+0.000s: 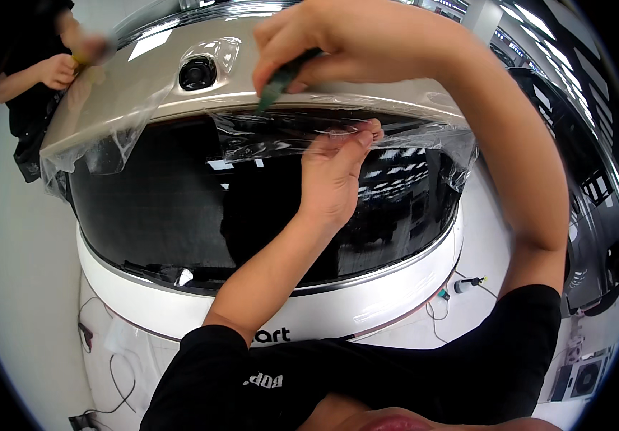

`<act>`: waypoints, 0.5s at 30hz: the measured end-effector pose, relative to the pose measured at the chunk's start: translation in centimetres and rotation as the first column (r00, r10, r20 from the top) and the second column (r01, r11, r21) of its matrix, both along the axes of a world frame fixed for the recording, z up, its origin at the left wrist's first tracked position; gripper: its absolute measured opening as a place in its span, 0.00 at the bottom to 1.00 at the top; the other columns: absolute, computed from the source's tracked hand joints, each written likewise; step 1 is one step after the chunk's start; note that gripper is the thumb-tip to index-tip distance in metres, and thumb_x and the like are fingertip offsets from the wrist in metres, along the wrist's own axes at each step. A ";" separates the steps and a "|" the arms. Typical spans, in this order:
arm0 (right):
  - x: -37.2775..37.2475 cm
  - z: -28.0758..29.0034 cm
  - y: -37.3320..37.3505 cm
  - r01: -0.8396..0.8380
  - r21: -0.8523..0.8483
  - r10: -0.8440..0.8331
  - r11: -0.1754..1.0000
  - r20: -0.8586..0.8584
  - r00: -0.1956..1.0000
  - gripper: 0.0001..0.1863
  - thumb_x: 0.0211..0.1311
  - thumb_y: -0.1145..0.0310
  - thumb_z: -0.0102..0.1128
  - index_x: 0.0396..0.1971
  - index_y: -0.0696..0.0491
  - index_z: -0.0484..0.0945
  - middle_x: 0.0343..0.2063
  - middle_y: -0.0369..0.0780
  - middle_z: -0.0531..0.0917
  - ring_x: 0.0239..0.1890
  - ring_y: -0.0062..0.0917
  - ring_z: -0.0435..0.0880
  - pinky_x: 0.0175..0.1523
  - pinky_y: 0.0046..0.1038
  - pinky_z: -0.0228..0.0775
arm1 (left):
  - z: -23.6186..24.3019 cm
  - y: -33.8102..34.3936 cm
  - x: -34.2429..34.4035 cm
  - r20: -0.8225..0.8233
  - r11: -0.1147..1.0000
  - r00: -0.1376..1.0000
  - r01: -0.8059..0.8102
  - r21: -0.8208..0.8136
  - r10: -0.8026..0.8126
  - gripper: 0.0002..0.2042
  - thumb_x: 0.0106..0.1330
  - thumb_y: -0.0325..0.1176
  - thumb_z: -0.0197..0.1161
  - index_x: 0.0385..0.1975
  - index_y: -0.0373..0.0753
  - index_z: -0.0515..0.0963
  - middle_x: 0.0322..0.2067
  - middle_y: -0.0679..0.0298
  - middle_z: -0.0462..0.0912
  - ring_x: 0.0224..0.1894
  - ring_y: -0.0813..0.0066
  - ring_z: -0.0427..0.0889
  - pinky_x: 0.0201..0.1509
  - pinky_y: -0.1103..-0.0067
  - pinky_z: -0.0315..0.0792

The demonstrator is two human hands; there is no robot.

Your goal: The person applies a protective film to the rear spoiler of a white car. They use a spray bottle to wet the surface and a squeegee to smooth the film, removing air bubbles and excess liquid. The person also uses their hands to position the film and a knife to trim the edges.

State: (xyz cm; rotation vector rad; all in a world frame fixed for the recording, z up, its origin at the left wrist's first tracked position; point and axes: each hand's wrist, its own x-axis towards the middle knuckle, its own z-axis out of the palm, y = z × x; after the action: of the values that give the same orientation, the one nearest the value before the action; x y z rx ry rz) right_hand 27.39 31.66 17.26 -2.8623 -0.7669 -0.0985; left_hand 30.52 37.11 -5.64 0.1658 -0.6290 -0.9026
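Observation:
My left hand (334,172) reaches up over the dark glass, thumb and fingers pinching the loose edge of a clear plastic film (252,140). Higher up, my right hand (320,54) grips a small dark green squeegee (275,92), its tip at the lower edge of the beige car panel (123,93). Wrinkled film hangs from that edge over the curved dark window (159,208). Around a round black fitting (198,72) on the panel, the film looks puckered. My right fingers partly cover the squeegee.
A co-worker's hand (58,72) holds a blurred tool at the panel's far left. More film (101,151) droops at the left corner. The white lower body (137,291) curves below the glass. Cables (124,388) lie on the floor; a dark car (589,201) stands right.

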 end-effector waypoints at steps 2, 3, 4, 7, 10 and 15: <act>-1.5 -1.3 1.2 0.112 -0.121 -0.103 0.986 0.081 0.991 0.14 0.58 0.79 0.64 0.45 0.57 0.83 0.40 0.41 0.81 0.42 0.35 0.82 0.49 0.33 0.75 | -0.6 -0.7 0.9 0.065 0.995 0.997 0.057 -0.082 -0.052 0.04 0.67 0.23 0.65 0.37 0.40 0.84 0.45 0.60 0.86 0.52 0.68 0.82 0.64 0.71 0.71; -2.4 -1.8 1.6 0.229 -0.228 -0.190 0.946 0.180 0.965 0.13 0.56 0.80 0.64 0.42 0.56 0.84 0.37 0.39 0.81 0.42 0.33 0.81 0.50 0.32 0.75 | -0.8 -1.0 1.3 0.054 0.995 0.998 0.050 -0.083 -0.046 0.04 0.67 0.23 0.65 0.37 0.40 0.84 0.45 0.60 0.86 0.52 0.68 0.82 0.64 0.71 0.71; -3.7 -2.3 1.4 0.221 -0.230 -0.185 0.948 0.167 0.968 0.13 0.56 0.80 0.64 0.42 0.56 0.84 0.37 0.39 0.81 0.42 0.33 0.81 0.50 0.32 0.75 | -0.9 -1.2 1.5 0.098 0.994 0.994 0.055 -0.090 -0.046 0.05 0.66 0.24 0.65 0.39 0.39 0.84 0.45 0.61 0.86 0.51 0.68 0.82 0.64 0.71 0.71; -8.2 -3.0 -0.1 0.309 -0.375 -0.178 0.874 0.346 0.921 0.12 0.56 0.81 0.64 0.41 0.56 0.84 0.36 0.39 0.80 0.41 0.34 0.81 0.48 0.34 0.76 | -1.2 -1.8 1.9 0.157 0.991 0.986 0.082 -0.107 -0.065 0.07 0.66 0.24 0.65 0.42 0.39 0.83 0.45 0.62 0.86 0.52 0.69 0.82 0.64 0.71 0.71; -10.9 -2.4 -1.0 0.428 -0.395 -0.338 0.813 0.278 0.899 0.14 0.53 0.82 0.65 0.42 0.55 0.83 0.37 0.40 0.80 0.42 0.35 0.81 0.47 0.36 0.76 | -1.0 -1.9 1.6 0.176 0.983 0.979 0.125 -0.137 -0.100 0.04 0.65 0.24 0.66 0.37 0.40 0.83 0.42 0.62 0.88 0.48 0.69 0.84 0.63 0.72 0.73; -6.5 -1.1 -3.3 0.272 -0.027 -0.242 0.962 0.373 0.896 0.15 0.55 0.77 0.67 0.44 0.55 0.83 0.40 0.41 0.82 0.44 0.34 0.83 0.49 0.34 0.76 | -1.4 -1.2 1.9 0.075 0.995 0.996 0.056 -0.079 -0.050 0.05 0.65 0.22 0.65 0.31 0.43 0.83 0.41 0.63 0.88 0.45 0.72 0.85 0.64 0.70 0.73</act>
State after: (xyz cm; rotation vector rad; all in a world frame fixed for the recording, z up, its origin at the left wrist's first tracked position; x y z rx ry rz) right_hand 20.88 28.35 16.13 -3.0457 -0.4452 -0.6709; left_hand 32.42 35.89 -7.00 0.1101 -0.7390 -0.9238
